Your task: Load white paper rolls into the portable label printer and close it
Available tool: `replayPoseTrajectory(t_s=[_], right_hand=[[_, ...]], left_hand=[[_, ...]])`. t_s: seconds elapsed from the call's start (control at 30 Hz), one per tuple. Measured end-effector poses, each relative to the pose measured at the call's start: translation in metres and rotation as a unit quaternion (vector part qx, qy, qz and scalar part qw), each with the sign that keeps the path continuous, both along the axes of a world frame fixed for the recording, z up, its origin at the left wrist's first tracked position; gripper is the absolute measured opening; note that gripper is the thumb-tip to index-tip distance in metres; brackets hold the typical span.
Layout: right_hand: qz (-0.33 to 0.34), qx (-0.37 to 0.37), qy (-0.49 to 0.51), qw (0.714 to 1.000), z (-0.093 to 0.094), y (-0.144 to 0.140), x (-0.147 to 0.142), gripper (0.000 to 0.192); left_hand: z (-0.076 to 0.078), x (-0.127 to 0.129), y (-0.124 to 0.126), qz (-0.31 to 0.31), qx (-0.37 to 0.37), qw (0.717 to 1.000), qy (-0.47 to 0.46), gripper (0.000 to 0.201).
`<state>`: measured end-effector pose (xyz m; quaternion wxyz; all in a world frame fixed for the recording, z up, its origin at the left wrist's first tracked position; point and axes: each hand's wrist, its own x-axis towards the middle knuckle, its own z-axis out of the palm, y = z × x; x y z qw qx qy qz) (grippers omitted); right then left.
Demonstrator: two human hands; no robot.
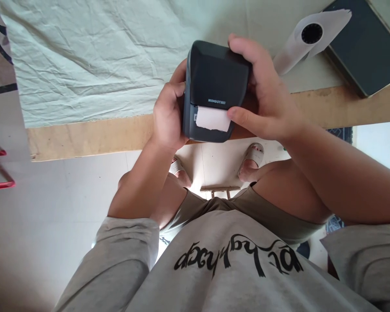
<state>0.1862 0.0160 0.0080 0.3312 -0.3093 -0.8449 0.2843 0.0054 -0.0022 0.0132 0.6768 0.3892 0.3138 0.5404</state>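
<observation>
A dark, matte plastic label printer [214, 89], boxy with rounded corners, is held above the counter [84, 136] edge. A white paper label [213, 118] sticks out of its slot. The left hand [167, 115] wraps its side in a closed grip; the right hand [263, 95] clasps the other side, thumb by the label. A label roll [307, 37] lies on the wrinkled cloth [84, 60].

Readable text: one brand name, plus script on a shirt

The dark label printer [215, 86] bears the small light-blue word "NIIMBOT" on its front face, just at 12 o'clock of the white label strip [213, 118] emerging from its slot. The grey T-shirt [234, 268] at 6 o'clock carries black cursive lettering, upside down and not legible.
</observation>
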Motion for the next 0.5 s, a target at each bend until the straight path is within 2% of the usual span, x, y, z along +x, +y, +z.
replayPoseTrajectory(t_s=[0.1,0.23,0.33,0.4,0.5], right_hand=[[-0.037,0.033,-0.029,0.998,0.008,-0.001,0.002,0.069],[-0.185,0.117,-0.007,0.976,0.021,-0.009,0.002,0.050],[-0.224,0.075,0.063,0.970,0.031,-0.017,-0.004,0.027],[-0.242,0.052,0.096,0.964,0.034,-0.020,-0.008,0.019],[-0.258,0.061,0.143,0.953,0.035,-0.018,-0.011,0.013]], left_hand=[[0.002,0.001,-0.001,-0.007,-0.001,1.000,-0.011,0.029],[0.000,0.002,0.000,-0.022,0.020,0.997,0.069,0.033],[-0.004,0.001,0.002,-0.020,0.058,0.992,0.107,0.035],[-0.007,0.000,0.003,-0.030,0.074,0.990,0.114,0.034],[-0.007,0.000,0.004,-0.041,0.064,0.993,0.090,0.030]])
